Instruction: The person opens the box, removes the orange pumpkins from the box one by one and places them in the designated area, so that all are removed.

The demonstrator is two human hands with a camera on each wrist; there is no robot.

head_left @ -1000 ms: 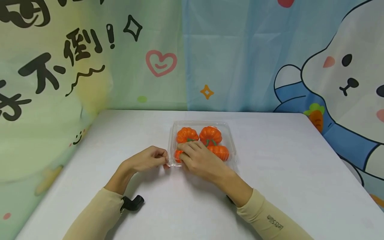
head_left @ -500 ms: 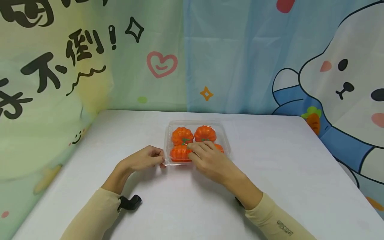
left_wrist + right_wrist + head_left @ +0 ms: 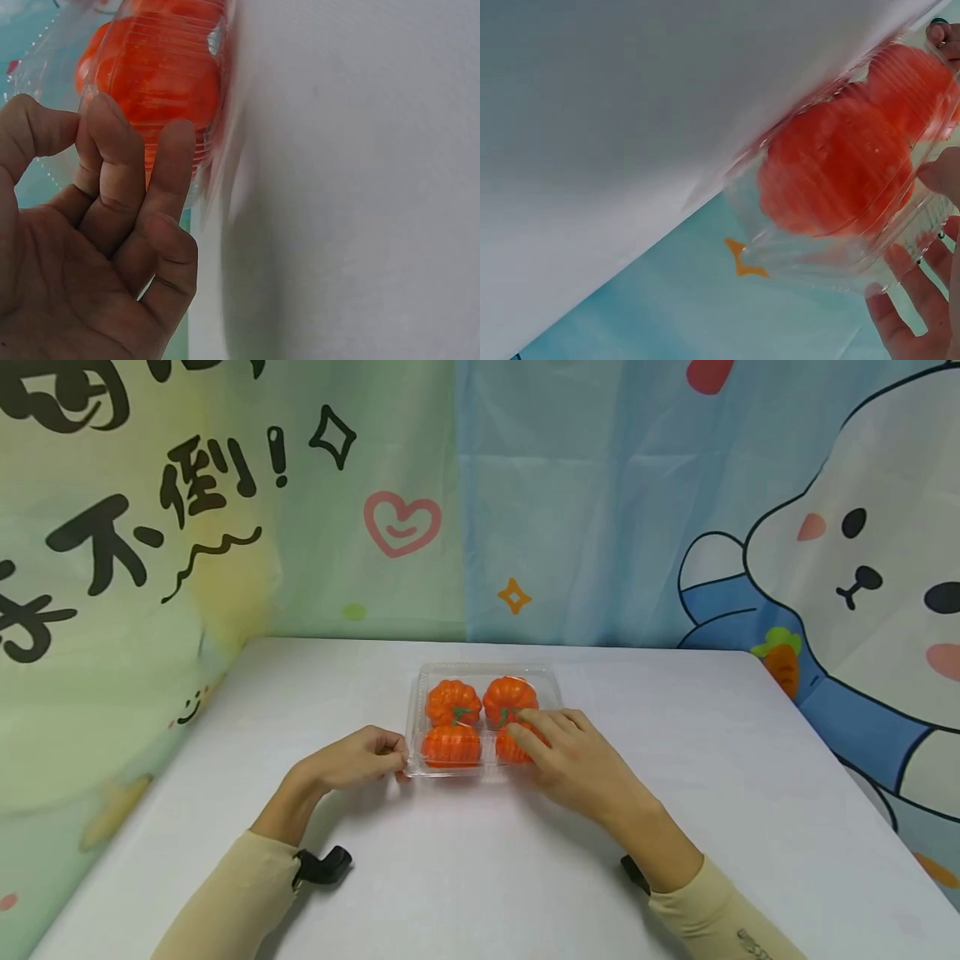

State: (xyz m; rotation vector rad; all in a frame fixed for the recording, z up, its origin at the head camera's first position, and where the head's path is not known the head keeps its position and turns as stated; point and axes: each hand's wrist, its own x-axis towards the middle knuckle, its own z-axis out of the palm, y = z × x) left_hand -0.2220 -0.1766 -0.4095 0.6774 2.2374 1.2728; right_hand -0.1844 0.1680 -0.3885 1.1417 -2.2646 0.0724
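A clear plastic clamshell box (image 3: pixel 487 669) lies on the white table with its lid over several small orange pumpkins (image 3: pixel 452 747) with green stems. At the box's front left corner is my left hand (image 3: pixel 366 757); in the left wrist view its thumb and index finger pinch the box's edge, beside a pumpkin (image 3: pixel 165 75). My right hand (image 3: pixel 577 764) reaches over the front right part of the lid, fingers spread and lightly bent, covering part of a pumpkin there. In the right wrist view the fingertips (image 3: pixel 876 291) touch the clear plastic.
The white table (image 3: pixel 480 868) runs back to a printed cloth backdrop (image 3: pixel 585 527) with cartoon drawings and lettering. A black strap mount (image 3: pixel 324 866) sits at the left wrist, and another (image 3: pixel 634 872) shows at the right wrist.
My right hand has slid rightward along the front of the lid, uncovering the front left pumpkin. The box has shifted slightly left, with my left hand staying at its corner.
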